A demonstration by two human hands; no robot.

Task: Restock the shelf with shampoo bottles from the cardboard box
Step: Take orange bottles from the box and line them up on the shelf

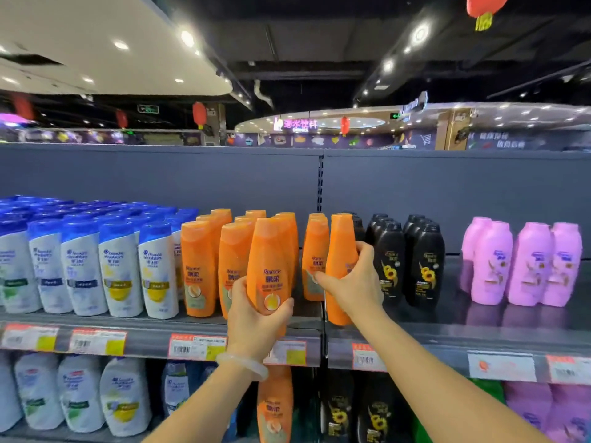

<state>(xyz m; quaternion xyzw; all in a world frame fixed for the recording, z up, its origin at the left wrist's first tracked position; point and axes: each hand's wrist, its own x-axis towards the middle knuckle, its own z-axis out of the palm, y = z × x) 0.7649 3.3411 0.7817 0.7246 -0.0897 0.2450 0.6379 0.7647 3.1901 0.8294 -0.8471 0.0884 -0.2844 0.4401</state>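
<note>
Forearms nearest the lens, both reaching up and forward to the shelf (415,338); pale bangle (242,366) on left wrist. Left hand (256,321): grip wrapped round the lower body of an orange shampoo bottle (268,266), thumb on its left flank, fingers curled across its front and right side near the base. Bottle's long axis close to vertical, cap up, label toward the camera; base hidden by the hand, so cannot tell whether it rests on the shelf or hangs just off the front lip. Right hand (348,282): grip closed round the mid-body of a second orange bottle (340,266), thumb on the near left side, fingers wrapped behind the right edge; this one upright too, label turned away. Standing orange row (198,266) just left of the left grip and behind it; another orange bottle (315,260) between the two grips, set further back. Black bottles (422,263) immediately right of the right grip, fingers almost against the nearest one. Blue-capped white bottles (118,266) well left, pink bottles (524,266) well right. Cardboard box not in view. Judgement: placement step, both bottles at the shelf front; open slot lies forward of and between the grips, each hand nearest its own bottle, so next move likely a short push back, axis kept vertical. Risk: knocking the black neighbours.
</note>
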